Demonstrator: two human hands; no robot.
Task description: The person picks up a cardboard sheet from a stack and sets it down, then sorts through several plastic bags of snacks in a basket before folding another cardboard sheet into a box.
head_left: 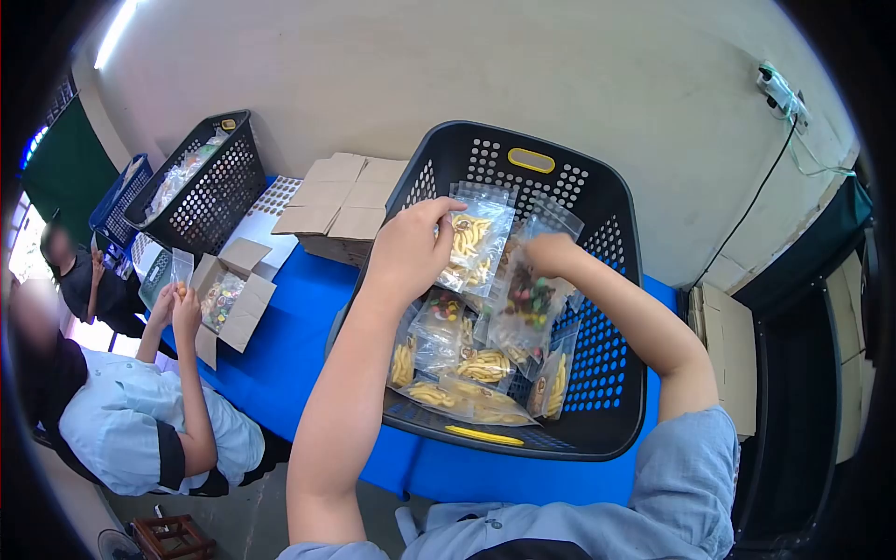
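A large black perforated basket (pixel 611 373) holds several clear zip bags of yellow curved snacks (pixel 485 365) and bags with multicoloured pieces (pixel 527 301). Over the left part of the basket, my left hand (pixel 413 245) is closed on the edge of a clear bag of yellow snacks (pixel 473 245), held upright. My right hand (pixel 553 254) reaches into the basket beside it, at the top of a clear bag with dark and coloured pieces. Its fingers are blurred and partly hidden, so their grip cannot be made out.
Flattened cardboard boxes (pixel 341 196) lie left of the basket on the blue tablecloth (pixel 303 289). Further left, a co-worker (pixel 140 420) holds a small bag by an open carton (pixel 250 313). Another filled basket (pixel 210 187) stands behind. Cardboard (pixel 726 355) leans at right.
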